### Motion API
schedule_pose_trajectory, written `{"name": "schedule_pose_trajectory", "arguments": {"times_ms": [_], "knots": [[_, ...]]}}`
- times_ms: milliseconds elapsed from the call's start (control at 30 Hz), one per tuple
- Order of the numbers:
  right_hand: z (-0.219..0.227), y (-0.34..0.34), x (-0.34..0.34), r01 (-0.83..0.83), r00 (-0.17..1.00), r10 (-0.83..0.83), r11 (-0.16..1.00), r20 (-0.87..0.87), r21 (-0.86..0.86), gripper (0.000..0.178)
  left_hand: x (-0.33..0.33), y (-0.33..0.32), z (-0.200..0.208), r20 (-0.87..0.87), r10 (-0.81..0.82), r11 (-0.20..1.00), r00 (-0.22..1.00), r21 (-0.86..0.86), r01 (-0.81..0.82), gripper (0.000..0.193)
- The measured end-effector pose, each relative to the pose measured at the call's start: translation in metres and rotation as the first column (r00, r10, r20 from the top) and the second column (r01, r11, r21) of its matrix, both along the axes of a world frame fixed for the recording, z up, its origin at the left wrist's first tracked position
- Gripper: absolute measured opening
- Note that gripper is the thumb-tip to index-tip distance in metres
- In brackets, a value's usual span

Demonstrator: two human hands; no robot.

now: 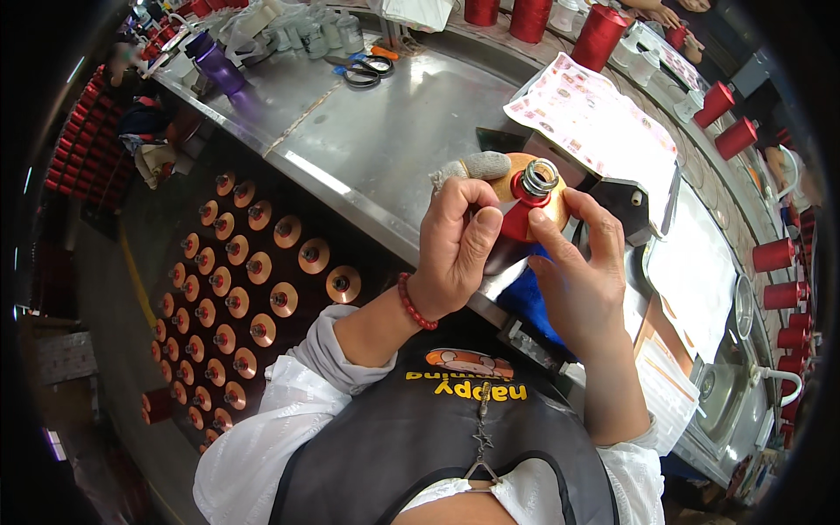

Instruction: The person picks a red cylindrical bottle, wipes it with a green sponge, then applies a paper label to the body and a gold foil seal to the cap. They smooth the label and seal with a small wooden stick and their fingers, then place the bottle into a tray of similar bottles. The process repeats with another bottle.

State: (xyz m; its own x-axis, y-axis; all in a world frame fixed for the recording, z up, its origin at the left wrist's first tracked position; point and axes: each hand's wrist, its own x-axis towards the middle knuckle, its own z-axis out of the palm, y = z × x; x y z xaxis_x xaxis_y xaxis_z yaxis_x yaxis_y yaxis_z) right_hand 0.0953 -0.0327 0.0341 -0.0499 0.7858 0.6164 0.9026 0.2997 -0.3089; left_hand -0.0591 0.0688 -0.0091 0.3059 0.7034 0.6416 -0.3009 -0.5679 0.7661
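Observation:
Above the near edge of the bench, both hands hold a red piece (516, 222) with a copper-coloured disc (502, 186) around its neck. Shiny metal rings (539, 178) sit on top of the neck, tilted up toward me. My left hand (457, 241) is closed at the piece's left side, a grey cloth sleeve over one finger. From the right, my right hand (581, 278) has its fingertips bent against the disc and red body. The lower part of the piece is hidden behind my hands.
Black-handled scissors (364, 69) and a purple bottle (217, 66) are on the metal bench (385, 131). Printed sheets (591, 109) lie to the right over a dark box. Many similar disc-topped pieces (283, 298) stand in rows below left. Red cylinders (600, 37) line the far side.

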Motion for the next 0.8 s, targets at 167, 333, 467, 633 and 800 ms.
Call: {"name": "schedule_pose_trajectory", "arguments": {"times_ms": [167, 333, 467, 633, 800], "knots": [[0.006, 0.000, -0.007, 0.044, 0.994, -0.041, 0.999, 0.101, -0.030, 0.056, 0.000, 0.000, -0.006, 0.011, -0.012, 1.000, 1.000, -0.020, 0.012, 0.021], [-0.001, -0.003, 0.012, -0.062, 0.998, 0.062, 0.998, 0.008, -0.033, 0.059, 0.001, 0.005, -0.010, 0.090, -0.054, 0.999, 0.994, 0.005, 0.054, 0.036], [-0.009, -0.005, 0.015, -0.017, 0.995, 0.014, 0.999, -0.095, -0.035, 0.065, -0.008, 0.002, -0.007, -0.055, -0.056, 0.985, 0.997, 0.158, 0.064, 0.053], [-0.018, -0.001, 0.012, -0.036, 0.989, 0.034, 0.999, -0.142, -0.015, 0.066, -0.012, 0.002, -0.005, -0.056, -0.032, 0.988, 0.998, 0.149, 0.040, 0.046], [-0.022, 0.000, 0.010, -0.032, 0.982, 0.033, 0.999, -0.185, 0.007, 0.065, 0.001, 0.010, 0.002, 0.148, -0.332, 0.899, 0.932, -0.248, 0.360, 0.042]]}}
